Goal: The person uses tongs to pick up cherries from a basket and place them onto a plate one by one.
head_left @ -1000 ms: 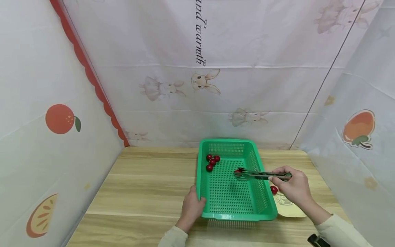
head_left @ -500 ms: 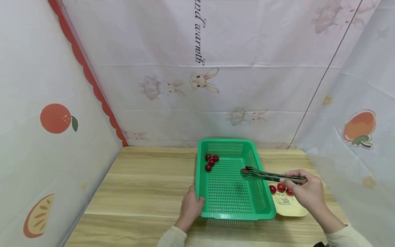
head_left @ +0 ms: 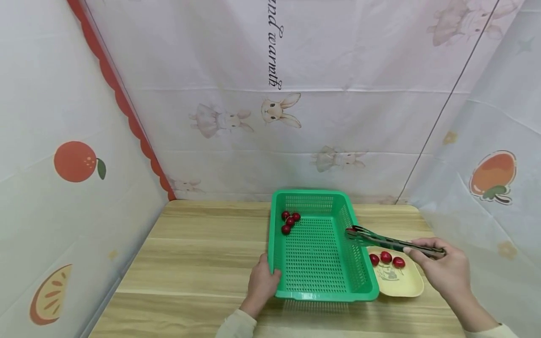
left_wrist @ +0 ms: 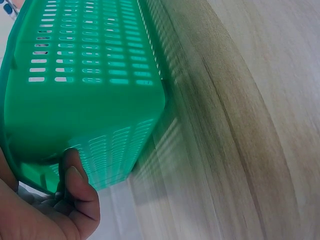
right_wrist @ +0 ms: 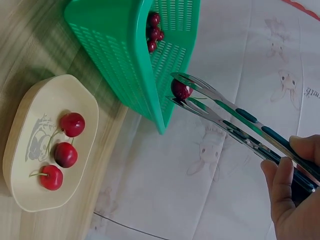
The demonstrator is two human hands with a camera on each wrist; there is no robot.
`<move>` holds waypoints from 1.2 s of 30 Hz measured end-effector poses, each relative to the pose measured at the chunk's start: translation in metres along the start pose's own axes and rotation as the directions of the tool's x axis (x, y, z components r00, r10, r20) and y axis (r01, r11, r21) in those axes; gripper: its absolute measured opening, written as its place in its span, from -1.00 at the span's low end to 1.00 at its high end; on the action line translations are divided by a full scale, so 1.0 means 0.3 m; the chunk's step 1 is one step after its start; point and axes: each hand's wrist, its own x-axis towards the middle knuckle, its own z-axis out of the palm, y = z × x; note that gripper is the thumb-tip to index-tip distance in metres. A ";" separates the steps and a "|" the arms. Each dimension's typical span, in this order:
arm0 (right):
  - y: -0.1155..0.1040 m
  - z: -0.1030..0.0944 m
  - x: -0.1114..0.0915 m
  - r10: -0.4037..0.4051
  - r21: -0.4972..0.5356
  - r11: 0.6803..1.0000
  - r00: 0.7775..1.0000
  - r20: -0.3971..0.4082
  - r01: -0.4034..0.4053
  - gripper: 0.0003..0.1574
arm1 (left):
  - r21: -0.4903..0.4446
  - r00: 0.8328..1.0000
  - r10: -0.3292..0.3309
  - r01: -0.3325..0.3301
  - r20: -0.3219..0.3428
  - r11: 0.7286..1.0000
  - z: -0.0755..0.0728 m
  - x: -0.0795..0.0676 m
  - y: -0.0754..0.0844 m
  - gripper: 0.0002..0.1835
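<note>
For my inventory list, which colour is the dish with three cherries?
The dish is pale yellow with a grey print, clearest in the right wrist view.

On the pale cloth backdrop, black lettering is printed in a slanted, curling script and turned sideways, so that it is read from top to bottom. The word "warmth" can be made out in full, its last letter finished with a flourish. Above it a shorter word is cut by the upper edge; "nd" can be read at its end. In the right wrist view, only the end of "warmth" is caught at the right edge. On the yellow dish, a grey print is seen, too faint for any lettering to be told.
</note>
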 end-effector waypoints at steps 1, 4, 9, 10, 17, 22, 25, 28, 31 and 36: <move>0.002 -0.007 0.000 0.013 -0.007 1.000 1.000 -0.002 -0.013 -0.69 | 0.002 1.000 0.001 -0.001 -0.001 1.000 0.001 0.000 0.000 -0.44; 0.009 -0.024 -0.002 0.036 -0.014 0.999 0.999 -0.024 -0.036 -0.70 | 0.009 1.000 -0.003 0.004 -0.003 1.000 0.001 0.001 0.001 -0.44; 0.030 -0.046 -0.008 0.086 -0.035 0.995 0.994 -0.071 -0.089 -0.73 | 0.012 1.000 -0.007 0.007 -0.004 1.000 0.003 0.002 -0.004 -0.45; 0.036 -0.050 -0.009 0.095 -0.040 0.994 0.992 -0.078 -0.099 -0.73 | 0.009 1.000 -0.005 0.005 -0.004 1.000 0.002 0.002 -0.004 -0.46; 0.079 -0.076 -0.009 0.150 -0.033 0.987 0.981 -0.120 -0.154 -0.84 | -0.002 1.000 0.008 -0.008 0.000 1.000 0.002 0.003 -0.005 -0.47; 0.107 -0.081 -0.007 0.165 -0.059 0.983 0.978 -0.131 -0.174 -0.85 | -0.010 1.000 0.011 -0.011 0.002 1.000 0.000 0.003 -0.002 -0.48; 0.127 -0.078 -0.005 0.179 -0.089 0.977 0.974 -0.137 -0.192 -0.79 | -0.025 1.000 0.014 -0.014 0.005 1.000 -0.003 0.001 0.001 -0.49; 0.152 -0.076 -0.003 0.193 -0.134 0.968 0.972 -0.137 -0.211 -0.73 | -0.039 1.000 0.018 -0.017 0.013 0.999 -0.007 -0.001 0.004 -0.49; 0.175 -0.072 -0.004 0.215 -0.167 0.957 0.968 -0.128 -0.235 -0.69 | -0.035 1.000 0.018 -0.018 0.016 0.999 -0.007 -0.002 0.005 -0.49; 0.203 -0.068 -0.005 0.249 -0.178 0.948 0.963 -0.106 -0.264 -0.67 | -0.033 1.000 0.023 -0.022 0.018 0.999 -0.006 -0.002 0.005 -0.47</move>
